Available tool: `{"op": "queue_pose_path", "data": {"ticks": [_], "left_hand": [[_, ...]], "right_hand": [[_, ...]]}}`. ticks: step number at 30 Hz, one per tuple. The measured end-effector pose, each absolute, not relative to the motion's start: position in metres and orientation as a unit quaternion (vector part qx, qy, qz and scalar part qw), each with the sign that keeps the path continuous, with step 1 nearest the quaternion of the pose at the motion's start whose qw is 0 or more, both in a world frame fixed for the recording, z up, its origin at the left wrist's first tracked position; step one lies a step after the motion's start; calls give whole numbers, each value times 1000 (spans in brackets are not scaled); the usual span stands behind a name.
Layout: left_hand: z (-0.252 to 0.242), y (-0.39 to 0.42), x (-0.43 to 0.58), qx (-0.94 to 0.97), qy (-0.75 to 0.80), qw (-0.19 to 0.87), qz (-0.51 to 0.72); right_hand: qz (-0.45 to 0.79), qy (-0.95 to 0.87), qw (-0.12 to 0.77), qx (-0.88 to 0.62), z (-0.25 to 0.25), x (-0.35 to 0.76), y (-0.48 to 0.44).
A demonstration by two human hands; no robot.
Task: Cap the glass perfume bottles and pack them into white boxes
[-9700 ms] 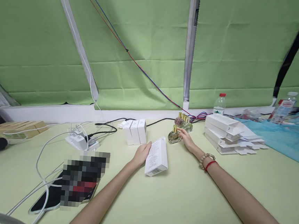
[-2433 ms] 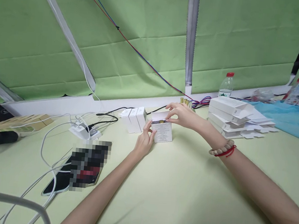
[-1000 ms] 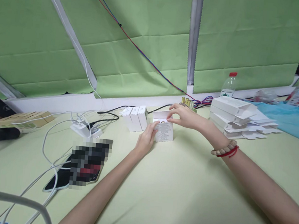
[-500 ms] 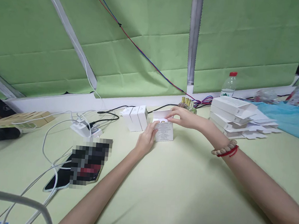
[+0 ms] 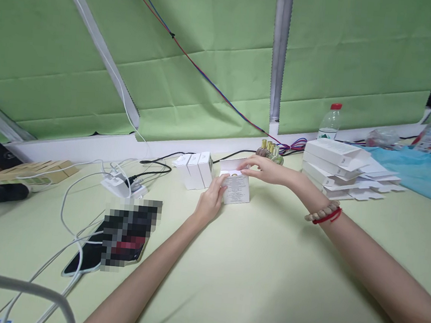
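A small white carton [image 5: 237,191] stands upright on the table, its printed face toward me and its top lid raised at the back. My left hand [image 5: 211,197] grips the carton's left side. At the right of its open top, my right hand [image 5: 262,168] has fingertips on the raised lid and thumb near the rim. A small gold ring shows inside the opening; the rest of what is in there is hidden. Left of the carton, several closed white cartons [image 5: 195,171] stand in a row. Behind my right hand are glass bottles with gold necks [image 5: 270,148], partly hidden.
Flattened white cartons [image 5: 334,164] are stacked at the right, before a red-capped plastic bottle [image 5: 329,122] and a blue sheet [image 5: 414,169]. To the left lie a phone [image 5: 90,256], white cables, a power strip [image 5: 117,185] and brown boxes [image 5: 44,170]. A green curtain [image 5: 208,70] hangs behind.
My right hand has shifted very slightly at the carton's top, and the lid leans a little differently. My left hand keeps its place on the carton.
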State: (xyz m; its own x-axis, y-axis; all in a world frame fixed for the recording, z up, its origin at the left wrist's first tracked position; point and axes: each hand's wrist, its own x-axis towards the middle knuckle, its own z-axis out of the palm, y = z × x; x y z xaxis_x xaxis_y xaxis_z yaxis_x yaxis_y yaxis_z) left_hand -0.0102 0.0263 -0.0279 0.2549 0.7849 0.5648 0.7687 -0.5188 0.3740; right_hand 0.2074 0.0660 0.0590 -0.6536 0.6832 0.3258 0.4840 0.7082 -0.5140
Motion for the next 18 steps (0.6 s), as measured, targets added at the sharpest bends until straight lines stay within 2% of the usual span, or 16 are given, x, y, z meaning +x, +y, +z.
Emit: {"op": "queue_pose_path", "data": {"ticks": [7,18], "left_hand": [[-30,27,-10,793,484,12,370],[-29,26,-10,798,474,9,373]], "right_hand": [[250,-891,247,-288,52,201,68],[210,-899,280,-264,39,196,76]]}}
